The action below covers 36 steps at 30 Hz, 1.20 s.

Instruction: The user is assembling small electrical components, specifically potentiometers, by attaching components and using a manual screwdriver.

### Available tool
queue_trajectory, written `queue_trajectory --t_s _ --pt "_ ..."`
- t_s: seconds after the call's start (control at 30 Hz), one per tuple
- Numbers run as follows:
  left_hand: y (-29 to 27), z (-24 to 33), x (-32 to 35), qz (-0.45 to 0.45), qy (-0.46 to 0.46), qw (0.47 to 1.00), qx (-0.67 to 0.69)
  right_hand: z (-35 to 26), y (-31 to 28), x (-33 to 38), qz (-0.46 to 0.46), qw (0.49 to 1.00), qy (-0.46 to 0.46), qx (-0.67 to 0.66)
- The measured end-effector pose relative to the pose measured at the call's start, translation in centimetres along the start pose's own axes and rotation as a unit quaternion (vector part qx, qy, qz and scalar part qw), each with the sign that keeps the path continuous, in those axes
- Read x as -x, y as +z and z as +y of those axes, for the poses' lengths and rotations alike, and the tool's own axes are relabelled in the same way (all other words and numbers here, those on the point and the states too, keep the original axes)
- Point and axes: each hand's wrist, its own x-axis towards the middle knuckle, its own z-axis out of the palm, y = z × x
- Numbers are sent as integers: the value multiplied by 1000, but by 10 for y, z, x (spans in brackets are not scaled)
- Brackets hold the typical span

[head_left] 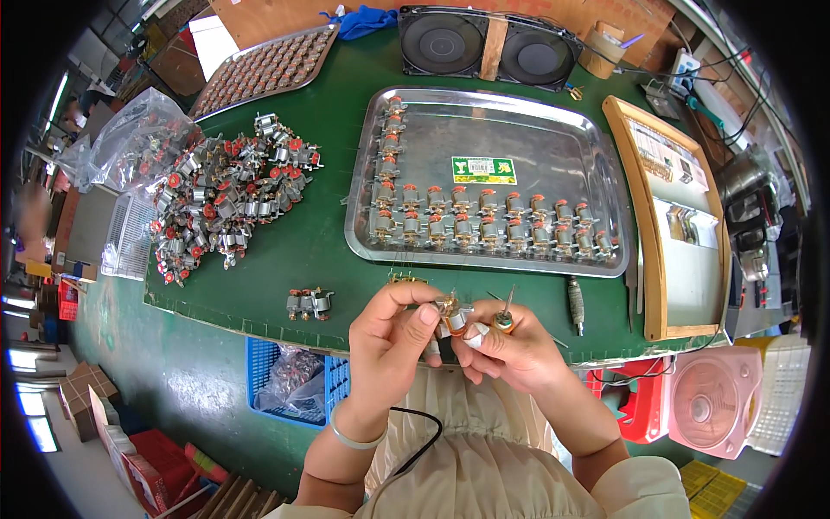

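Observation:
Close to the table's front edge, my left hand [392, 333] pinches a small silver motor-like part [452, 317] between thumb and fingertips. My right hand [517, 350] is closed beside it, its wrapped thumb next to the part. A tool with a thin metal tip [506, 318] and an amber handle end sticks up from the right hand; the rest is hidden in the fingers. Behind the hands lies a metal tray [415, 251] with similar parts standing in rows along its left and front sides. A few more parts [309, 304] lie together left of my hands.
A large heap of parts [229, 199] and a clear plastic bag [143, 138] cover the table's left side. Another filled tray [268, 69] and two black fans [488, 48] stand at the back. At right are a wooden-framed box [670, 216] and a knurled tool [576, 303].

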Motion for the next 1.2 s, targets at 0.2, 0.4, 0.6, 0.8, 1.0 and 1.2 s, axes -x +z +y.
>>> queue_trajectory --t_s 0.2,0.4,0.6,0.8,1.0,1.2 --pt "9 -12 -2 43 102 993 -32 5 12 0 98 938 -210 256" --pt "17 -16 0 75 142 985 -59 7 8 4 112 974 -159 113" --pt "22 -14 3 88 182 974 -99 5 17 4 130 971 -175 93" --pt "19 -11 2 81 184 973 -113 -7 19 5 115 991 -19 -71" --pt "23 -17 2 91 176 977 -79 17 7 1 136 880 -322 321" --pt "22 -15 3 84 166 982 -42 -5 17 8 92 978 -132 132"
